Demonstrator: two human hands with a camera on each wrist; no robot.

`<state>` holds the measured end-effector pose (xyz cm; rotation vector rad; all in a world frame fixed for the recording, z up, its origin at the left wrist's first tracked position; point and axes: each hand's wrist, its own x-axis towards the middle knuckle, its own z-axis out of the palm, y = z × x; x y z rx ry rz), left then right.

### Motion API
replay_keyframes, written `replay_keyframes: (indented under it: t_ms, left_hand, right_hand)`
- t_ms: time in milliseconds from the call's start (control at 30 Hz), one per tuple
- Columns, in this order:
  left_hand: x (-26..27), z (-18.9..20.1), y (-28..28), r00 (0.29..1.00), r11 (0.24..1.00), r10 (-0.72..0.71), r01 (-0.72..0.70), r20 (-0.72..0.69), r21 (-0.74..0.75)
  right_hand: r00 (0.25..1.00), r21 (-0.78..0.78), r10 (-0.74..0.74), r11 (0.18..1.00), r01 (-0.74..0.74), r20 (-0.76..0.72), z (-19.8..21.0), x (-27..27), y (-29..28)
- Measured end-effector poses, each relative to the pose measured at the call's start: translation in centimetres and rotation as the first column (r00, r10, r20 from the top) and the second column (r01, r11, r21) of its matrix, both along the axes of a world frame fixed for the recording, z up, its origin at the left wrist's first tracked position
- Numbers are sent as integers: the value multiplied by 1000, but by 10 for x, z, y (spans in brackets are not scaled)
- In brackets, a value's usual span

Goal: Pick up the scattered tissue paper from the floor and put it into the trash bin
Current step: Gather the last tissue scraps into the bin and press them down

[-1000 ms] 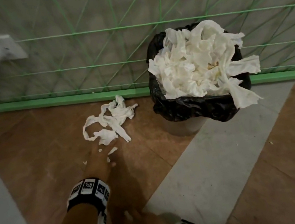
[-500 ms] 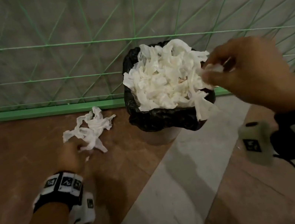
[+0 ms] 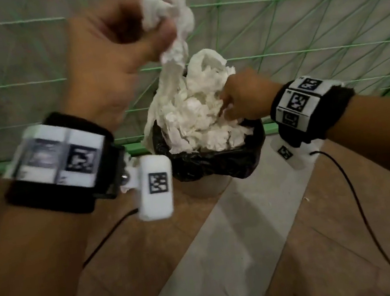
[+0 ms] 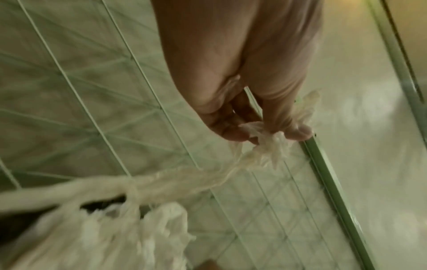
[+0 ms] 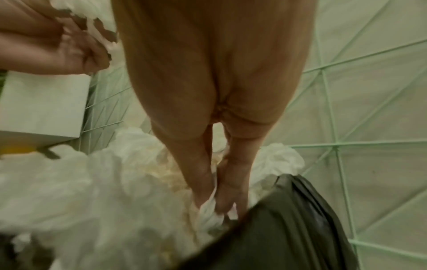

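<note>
- Tissue paper (image 3: 171,35), a long twisted strip, hung from the left hand (image 3: 107,59) at upper centre of the head view, its lower end draped onto the heap in the trash bin (image 3: 217,164).
- Left hand: fingers (image 4: 298,131) and thumb pinched the strip's bunched top; clenched on it, raised above the bin.
- Trash bin stood at frame centre against the green mesh fence (image 3: 297,27), lined with a black bag (image 5: 289,219), heaped over the rim with white tissue heap (image 3: 199,118).
- Right hand (image 3: 245,98) reached into the heap from the right; right wrist view showed its fingertips (image 5: 203,197) nipping a small wad (image 5: 210,213) just inside the bag's edge.
- Both wrists wore black bands with printed markers (image 3: 297,102).
- Floor (image 3: 233,257): brown boards crossed by a grey stripe.
</note>
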<state>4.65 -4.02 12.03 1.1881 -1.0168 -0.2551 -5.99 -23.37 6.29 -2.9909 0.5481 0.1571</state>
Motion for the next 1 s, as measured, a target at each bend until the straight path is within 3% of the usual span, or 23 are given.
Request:
replay_keyframes:
  t_ms: [100, 200, 300, 400, 467, 533, 633, 700, 767, 833, 867, 933, 1000]
  left_hand:
    - [-15, -24, -29, 998, 978, 69, -67, -1, 196]
    - [-14, -64, -45, 945, 815, 122, -269, 302, 513]
    - [-13, -95, -52, 821, 607, -92, -402, 564, 685]
    - [-17, -101, -61, 763, 461, -321, -392, 561, 797]
    - [-19, -93, -64, 750, 413, -398, -367, 528, 834]
    - [-15, -78, -59, 782, 462, -393, -286, 483, 839]
    - [1, -49, -37, 856, 627, -278, -182, 436, 757]
    - [20, -39, -18, 925, 767, -78, -184, 373, 615]
    - [48, -55, 2, 948, 831, 212, -302, 236, 468]
    - [77, -100, 22, 898, 747, 418, -425, 137, 512]
    - [84, -130, 34, 880, 638, 439, -446, 180, 628]
    - [88, -188, 56, 911, 347, 254, -400, 326, 848]
    - [79, -236, 73, 936, 154, 39, -352, 351, 923]
  right_hand:
    - [998, 118, -13, 993, 20, -56, 1, -10, 3]
    - [995, 257, -86, 962, 95, -46, 21, -24, -1]
    - [972, 421, -230, 888, 186, 56, 41, -38, -5]
    - [931, 548, -325, 815, 189, 163, 53, -47, -1]
    - [905, 591, -365, 787, 175, 218, 60, -53, 5]
    - [888, 605, -376, 782, 150, 266, 64, -58, 15]
    - [898, 623, -321, 779, 70, 301, 67, -66, 35]
    - [936, 682, -230, 731, -16, 268, 66, -71, 49]
    - [980, 758, -87, 647, -81, 179, 60, -75, 65]
    - [995, 807, 74, 583, -94, 63, 41, -77, 81]
    - [989, 810, 146, 579, -90, 6, 30, -77, 90]
    - [965, 786, 242, 613, -74, -98, 2, -78, 107]
    - [948, 785, 272, 619, -40, -166, -29, -83, 122]
